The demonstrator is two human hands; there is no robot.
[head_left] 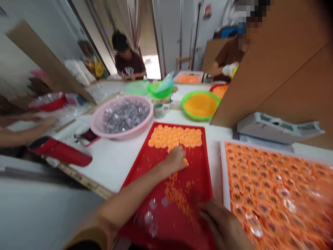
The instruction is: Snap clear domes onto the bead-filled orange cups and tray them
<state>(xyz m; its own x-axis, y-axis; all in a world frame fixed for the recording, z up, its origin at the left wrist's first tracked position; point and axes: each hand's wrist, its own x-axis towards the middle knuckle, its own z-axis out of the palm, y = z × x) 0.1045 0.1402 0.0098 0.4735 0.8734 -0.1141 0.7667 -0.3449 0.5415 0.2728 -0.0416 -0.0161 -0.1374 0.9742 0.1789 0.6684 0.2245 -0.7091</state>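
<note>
A red tray (158,184) lies in front of me with rows of small orange-filled round cups (177,136) at its far end. My left hand (175,160) reaches across the tray, its fingers closed around a small orange-filled cup (185,161) just short of the rows. My right hand (225,222) is low over the tray's near right edge, blurred, so its grip does not show. Loose orange grains (178,194) are scattered between the hands. Several clear, empty-looking small cups (148,217) lie at the tray's near left.
A large tray of orange cups (262,189) stands at right, beside a cardboard panel (275,69). Behind are a pink basin (122,133) of clear pieces, a mug (159,110) and a green bowl (200,117) of orange grains. A red cylinder (62,151) lies left. Other people work around the table.
</note>
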